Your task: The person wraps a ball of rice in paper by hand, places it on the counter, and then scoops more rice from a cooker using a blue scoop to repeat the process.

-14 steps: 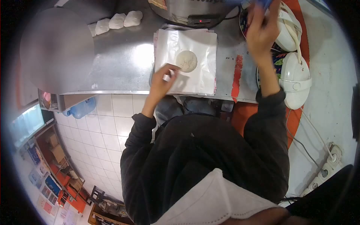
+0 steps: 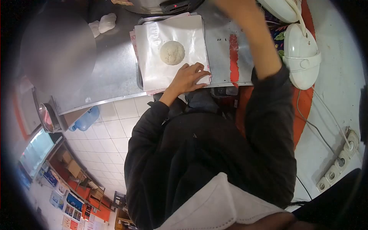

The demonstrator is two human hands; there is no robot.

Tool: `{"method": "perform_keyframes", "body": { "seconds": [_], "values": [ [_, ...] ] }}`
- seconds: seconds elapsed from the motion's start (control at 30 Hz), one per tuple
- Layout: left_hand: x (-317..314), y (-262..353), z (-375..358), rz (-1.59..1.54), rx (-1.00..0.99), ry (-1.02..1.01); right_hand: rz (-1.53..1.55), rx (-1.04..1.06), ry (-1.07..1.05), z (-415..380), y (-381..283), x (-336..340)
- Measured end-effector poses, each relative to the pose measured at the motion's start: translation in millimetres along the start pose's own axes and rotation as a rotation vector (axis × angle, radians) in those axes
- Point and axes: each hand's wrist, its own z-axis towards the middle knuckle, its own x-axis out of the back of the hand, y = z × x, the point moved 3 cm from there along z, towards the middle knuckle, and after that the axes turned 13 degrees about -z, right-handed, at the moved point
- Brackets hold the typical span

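Observation:
A round, flattened mound of white rice lies on the top sheet of a stack of wrapping paper. The stack rests on a metal tray near the counter's front edge. At the stack's near right corner is my left hand, its fingers curled and pinching the paper there. My right hand reaches to the top edge of the view, beyond the stack on the right. Its fingers are cut off by the frame, so what it holds is hidden.
A large metal rice cooker with a red light stands behind the tray. White wrapped packets sit at the back left. White-lidded containers line the right side, with cables running down to a power strip.
My left hand has moved from beside the rice to the paper's near right corner. My right hand has gone farther toward the top edge. The camera view has shifted.

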Motion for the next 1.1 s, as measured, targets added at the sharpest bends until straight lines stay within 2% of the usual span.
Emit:
{"method": "perform_keyframes", "body": {
  "seconds": [0.07,0.1,0.17,0.3,0.33,0.4,0.5,0.7,0.83,0.9,0.93,1.0,1.03,1.1],
  "values": [
    [-2.5,1.6,0.9,0.048,-0.006,-0.033,0.217,-0.214,-0.062,-50.1,-17.1,10.9],
    [-3.1,1.9,2.7,0.101,-0.017,-0.057,0.213,-0.221,-0.062,-81.2,-22.6,10.3],
    [-2.7,3.6,4.2,0.108,-0.026,-0.07,0.49,-0.538,-0.463,-154.4,-27.1,-1.3],
    [-3.3,2.8,4.8,0.141,-0.049,-0.103,0.63,-0.963,-0.576,-240.3,-43.1,22.4],
    [-3.0,2.0,3.9,0.141,-0.046,-0.112,0.633,-0.972,-0.575,-251.6,-49.0,29.9],
    [-1.2,1.8,3.2,0.133,-0.085,-0.131,0.701,-1.228,-0.661,-277.4,-59.6,40.2],
    [2.2,3.5,3.3,0.122,-0.098,-0.128,0.798,-1.321,-0.721,-308.1,-77.9,47.5],
    [-1.4,-5.8,-2.7,0.038,-0.114,-0.111,0.991,-1.417,-0.64,-330.9,-101.3,41.2],
    [-5.3,-9.5,-6.2,-0.048,-0.102,-0.014,1.073,-1.366,-0.626,-331.8,-101.1,40.5],
    [-7.3,-10.1,-9.0,-0.113,-0.065,0.016,0.95,-1.236,-0.807,-334.1,-99.6,39.2],
    [-8.0,-6.9,-10.2,-0.108,-0.062,0.021,0.956,-1.23,-0.807,-326.5,-98.4,38.1],
    [-7.5,-2.9,-14.1,-0.309,0.094,0.121,0.974,-1.483,-0.676,-314.3,-87.2,35.3],
    [-4.0,3.5,-15.8,-0.303,0.094,0.123,0.979,-1.479,-0.674,-302.7,-80.8,30.4],
    [7.0,15.9,-16.4,-0.328,0.117,0.211,1.045,-1.486,-1.116,-279.9,-70.7,11.0]
  ]
}}
